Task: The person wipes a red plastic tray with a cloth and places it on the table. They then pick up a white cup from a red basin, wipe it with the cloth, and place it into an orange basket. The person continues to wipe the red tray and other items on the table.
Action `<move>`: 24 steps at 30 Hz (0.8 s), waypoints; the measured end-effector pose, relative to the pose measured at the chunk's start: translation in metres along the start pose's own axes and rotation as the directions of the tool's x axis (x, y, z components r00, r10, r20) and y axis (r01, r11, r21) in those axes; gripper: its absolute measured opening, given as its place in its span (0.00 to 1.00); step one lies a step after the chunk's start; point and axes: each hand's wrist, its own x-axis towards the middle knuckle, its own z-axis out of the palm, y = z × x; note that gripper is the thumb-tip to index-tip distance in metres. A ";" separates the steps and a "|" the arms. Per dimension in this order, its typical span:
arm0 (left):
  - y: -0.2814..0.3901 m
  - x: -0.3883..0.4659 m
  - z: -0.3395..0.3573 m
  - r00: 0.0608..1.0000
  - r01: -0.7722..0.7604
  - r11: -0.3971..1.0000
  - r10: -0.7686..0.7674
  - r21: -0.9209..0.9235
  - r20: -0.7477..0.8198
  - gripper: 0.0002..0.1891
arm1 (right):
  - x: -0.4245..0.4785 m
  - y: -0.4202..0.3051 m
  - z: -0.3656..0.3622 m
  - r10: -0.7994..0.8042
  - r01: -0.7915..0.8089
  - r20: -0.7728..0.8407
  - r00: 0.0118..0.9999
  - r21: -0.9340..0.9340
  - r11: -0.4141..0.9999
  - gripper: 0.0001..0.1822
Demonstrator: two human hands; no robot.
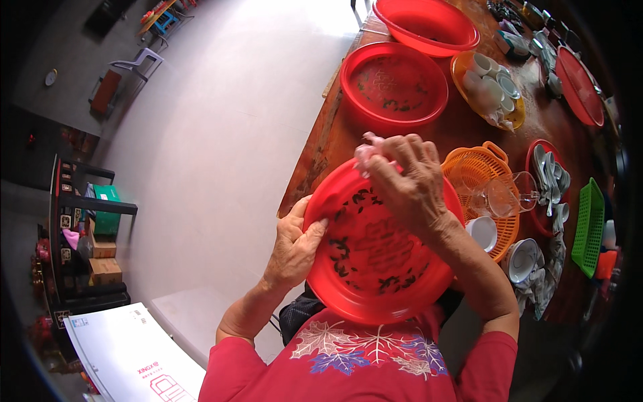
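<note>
A round red plastic basin [346, 296] with a dark leaf pattern is tilted in front of my chest. My left hand [294, 246] grips its left rim, thumb over the inside edge. My right hand [409, 176] holds a crumpled pink cloth [369, 153] against the far rim, its forearm crossing over the basin's right part. Just beyond, a similar red basin [394, 110] rests on the wooden table [321, 156]. Farther back stands another red basin [427, 25].
Right of me, an orange basket [452, 156] holds clear glassware and a white bowl [482, 233]. Near it are white spoons [547, 171], patterned bowls [522, 259] and a green basket [587, 228]. A yellow tray [517, 118] carries cups. A white box [125, 346] stands at lower left.
</note>
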 end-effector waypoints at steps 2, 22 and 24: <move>-0.003 -0.004 0.003 1.000 -0.008 0.999 0.007 -0.035 -0.029 0.18 | -0.003 0.006 -0.007 0.047 -0.045 0.031 0.998 -0.068 0.997 0.08; -0.010 -0.007 0.016 0.983 -0.074 0.997 0.073 -0.001 -0.166 0.15 | 0.005 -0.002 0.011 0.054 -0.054 0.007 0.998 -0.081 0.995 0.11; -0.012 -0.007 0.015 0.979 -0.091 0.996 0.088 -0.006 -0.182 0.15 | -0.002 0.012 0.012 0.071 -0.074 -0.034 0.997 -0.101 0.992 0.10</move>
